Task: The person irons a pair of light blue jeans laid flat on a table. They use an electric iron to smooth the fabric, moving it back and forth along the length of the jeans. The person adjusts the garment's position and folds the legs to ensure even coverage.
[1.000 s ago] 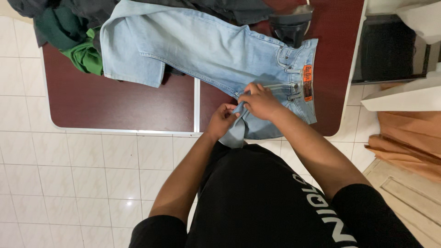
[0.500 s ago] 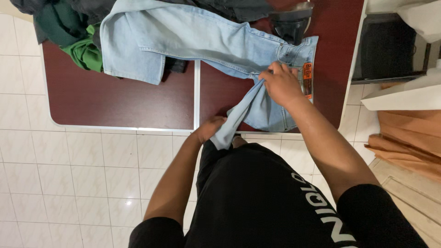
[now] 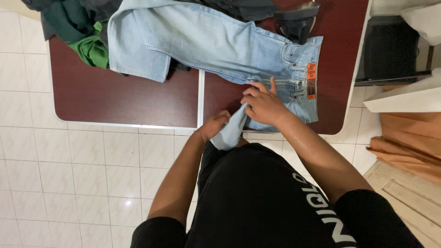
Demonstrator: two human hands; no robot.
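The jeans (image 3: 206, 43) lie flat across the counter (image 3: 124, 101), legs running off toward 10 o'clock and the waistband at about 3 o'clock, with a flap of denim hanging over the near edge at 6 o'clock. The right hand (image 3: 264, 103) presses flat on the seat area just below the waist, fingers spread, not pinching anything; the left hand (image 3: 216, 125) has its grip closed on the hanging flap at the counter edge. To do this bit well I'd say keep that right palm planted as an anchor and pull the flap taut and even so no creases get trapped. They're light-wash denim with an orange patch on the waistband and look soft. Green and dark clothes (image 3: 87, 43) are piled at 10 o'clock, and a dark iron (image 3: 296, 20) sits at 1 o'clock.
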